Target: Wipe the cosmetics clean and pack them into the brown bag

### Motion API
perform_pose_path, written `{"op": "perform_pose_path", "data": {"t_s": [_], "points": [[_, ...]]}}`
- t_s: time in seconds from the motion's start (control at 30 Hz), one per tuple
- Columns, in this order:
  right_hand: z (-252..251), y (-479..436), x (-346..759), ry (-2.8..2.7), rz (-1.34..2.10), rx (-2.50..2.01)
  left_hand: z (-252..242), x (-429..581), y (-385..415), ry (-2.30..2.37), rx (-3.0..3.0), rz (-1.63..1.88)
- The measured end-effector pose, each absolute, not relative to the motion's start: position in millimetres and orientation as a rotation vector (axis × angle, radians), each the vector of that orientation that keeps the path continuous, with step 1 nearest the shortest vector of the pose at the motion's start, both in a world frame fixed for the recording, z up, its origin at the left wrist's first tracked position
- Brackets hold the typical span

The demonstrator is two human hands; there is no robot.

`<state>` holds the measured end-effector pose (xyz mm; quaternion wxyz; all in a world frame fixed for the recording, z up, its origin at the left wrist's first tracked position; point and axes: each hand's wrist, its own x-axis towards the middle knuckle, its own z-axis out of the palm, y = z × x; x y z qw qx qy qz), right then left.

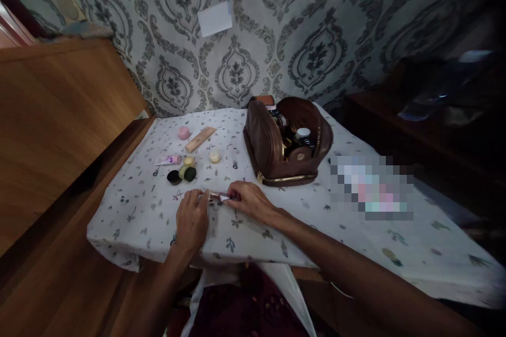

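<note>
Between my two hands, low over the near part of the table, is a slim lip gloss tube (215,195), clear and pinkish with a darker end. My left hand (192,221) pinches its left end. The fingers of my right hand (253,201) are closed on the dark right end. Whether the two ends are joined I cannot tell. Just beyond my left hand lie a black round lid (174,177), small jars (184,171) with yellow and green parts, and a white-and-purple tube (168,160). A cream-coloured round pot (214,157) sits to their right.
An open brown cosmetic bag (264,139), filled with bottles, stands at the back right. Farther back lie a beige tube (201,139) and a pink round item (183,132). A blurred-out item (369,187) is at right. Wooden furniture (67,95) borders the patterned tablecloth (130,189) on the left.
</note>
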<state>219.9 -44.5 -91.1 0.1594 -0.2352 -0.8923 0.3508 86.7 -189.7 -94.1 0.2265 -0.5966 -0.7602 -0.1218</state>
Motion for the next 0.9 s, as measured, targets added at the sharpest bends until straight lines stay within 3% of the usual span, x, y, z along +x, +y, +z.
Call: {"op": "perform_pose_path", "data": {"t_s": [0.3, 0.9], "points": [[-102.6, -44.1, 216.6, -2.544, 0.896, -0.525, -94.7, 120.7, -178.0, -2.018, -1.813, -0.280], [-93.3, -46.3, 220.4, -2.685, 0.794, -0.535, -95.4, 85.9, -190.8, -2.106, -1.634, -0.274]]}}
